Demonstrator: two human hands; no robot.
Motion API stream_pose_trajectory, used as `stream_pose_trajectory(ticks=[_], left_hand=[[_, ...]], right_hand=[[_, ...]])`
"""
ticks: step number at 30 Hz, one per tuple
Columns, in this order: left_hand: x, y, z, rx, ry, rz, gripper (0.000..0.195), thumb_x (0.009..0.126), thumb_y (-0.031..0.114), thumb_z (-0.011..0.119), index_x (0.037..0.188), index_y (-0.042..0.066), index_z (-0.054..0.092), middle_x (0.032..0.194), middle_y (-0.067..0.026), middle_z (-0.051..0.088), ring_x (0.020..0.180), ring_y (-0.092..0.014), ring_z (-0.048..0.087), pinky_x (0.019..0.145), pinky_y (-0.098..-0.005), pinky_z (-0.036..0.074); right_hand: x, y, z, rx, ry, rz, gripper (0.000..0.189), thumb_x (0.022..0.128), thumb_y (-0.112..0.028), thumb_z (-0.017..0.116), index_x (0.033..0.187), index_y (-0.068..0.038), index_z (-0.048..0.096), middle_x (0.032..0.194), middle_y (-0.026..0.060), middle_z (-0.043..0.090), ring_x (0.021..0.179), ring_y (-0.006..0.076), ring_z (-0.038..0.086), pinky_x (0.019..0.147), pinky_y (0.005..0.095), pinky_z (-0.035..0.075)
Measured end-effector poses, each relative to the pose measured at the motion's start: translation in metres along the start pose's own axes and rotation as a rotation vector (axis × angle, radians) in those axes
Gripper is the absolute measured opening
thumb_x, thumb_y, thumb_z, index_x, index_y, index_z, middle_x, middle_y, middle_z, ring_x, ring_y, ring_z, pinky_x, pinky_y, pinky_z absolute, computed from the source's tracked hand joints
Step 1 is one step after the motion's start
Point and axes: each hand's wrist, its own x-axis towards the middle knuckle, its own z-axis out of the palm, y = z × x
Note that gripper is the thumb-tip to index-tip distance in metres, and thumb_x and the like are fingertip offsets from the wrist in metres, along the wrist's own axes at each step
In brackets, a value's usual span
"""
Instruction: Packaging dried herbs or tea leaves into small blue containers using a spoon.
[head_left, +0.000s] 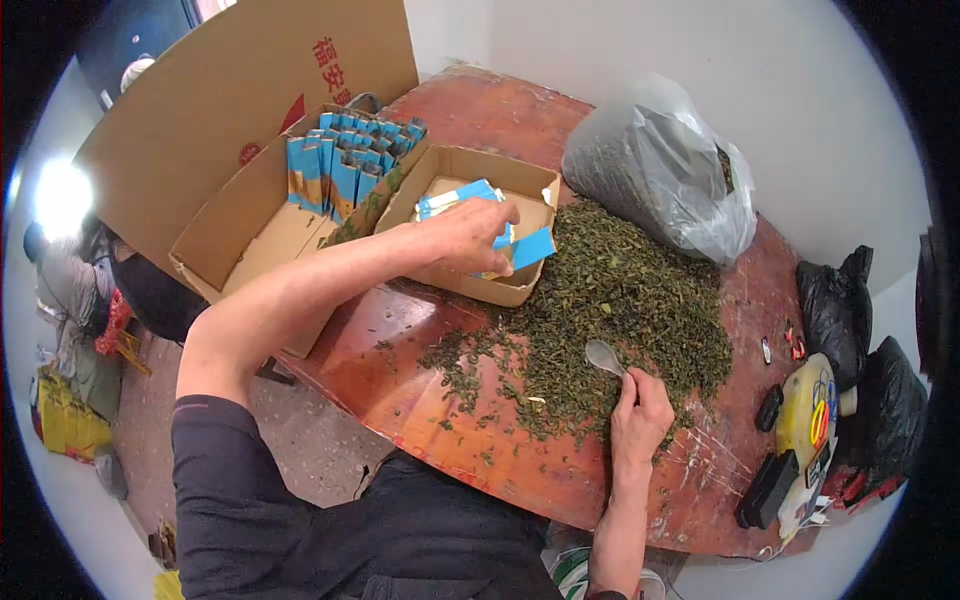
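Note:
My left hand (476, 234) reaches across into a small cardboard tray (517, 294) where blue paper packets (457, 196) lie flat. Its thumb and fingers pinch one blue packet (534, 249), which sticks out toward the tray's right wall. The palm hides part of the packets beneath. In my right hand (641, 416) is the handle of a clear plastic spoon (602, 355). The spoon's bowl is over a wide heap of dried, dark green tea-like leaves (637, 300); whether it carries any leaf is hard to tell.
A larger cardboard tray (247, 251) holds several upright, open-topped blue packets (349, 161). Behind it stands a big cardboard panel (255, 90) with red writing. A translucent plastic bag (652, 169) of leaf leans by the wall. Black bags (832, 311) and a yellow container (799, 409) are at right.

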Motion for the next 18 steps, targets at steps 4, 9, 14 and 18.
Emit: stream_pose_trajectory(ticks=[4,9,14,18], left_hand=[[0.01,0.002,0.008,0.037,-0.001,0.039,0.075,0.077,0.027,0.086,0.136,-0.005,0.053,0.117,-0.0242,0.071,0.11,-0.04,0.068,0.094,-0.0455,0.054],[0.021,0.007,0.021,-0.033,-0.082,-0.049,0.074,0.077,0.03,0.085,0.137,-0.001,0.055,0.121,-0.0207,0.071,0.113,-0.037,0.068,0.098,-0.0448,0.053],[0.022,0.005,0.028,-0.003,0.003,-0.022,0.068,0.077,0.028,0.082,0.133,-0.003,0.057,0.109,-0.0204,0.073,0.107,-0.036,0.07,0.095,-0.043,0.054],[0.02,0.007,0.014,-0.159,-0.007,-0.119,0.067,0.077,0.025,0.08,0.132,-0.005,0.056,0.109,-0.0219,0.072,0.098,-0.033,0.073,0.087,-0.0403,0.057]], right_hand=[[-0.002,0.003,-0.001,-0.093,-0.036,-0.032,0.005,0.092,-0.005,0.071,0.097,-0.002,0.072,0.089,0.0155,0.068,0.08,0.035,0.067,0.072,0.044,0.053],[-0.002,0.001,-0.001,-0.153,-0.034,-0.071,0.003,0.09,-0.005,0.072,0.091,-0.002,0.071,0.087,0.0144,0.063,0.083,0.0345,0.063,0.074,0.0447,0.051],[-0.002,-0.002,-0.001,-0.174,-0.049,-0.076,0.004,0.09,-0.006,0.073,0.091,-0.002,0.071,0.089,0.0142,0.064,0.088,0.0348,0.062,0.078,0.0454,0.051],[-0.002,-0.005,-0.004,-0.221,-0.019,-0.103,0.015,0.087,-0.006,0.074,0.101,-0.002,0.073,0.098,0.0131,0.064,0.093,0.0332,0.06,0.082,0.0442,0.051]])
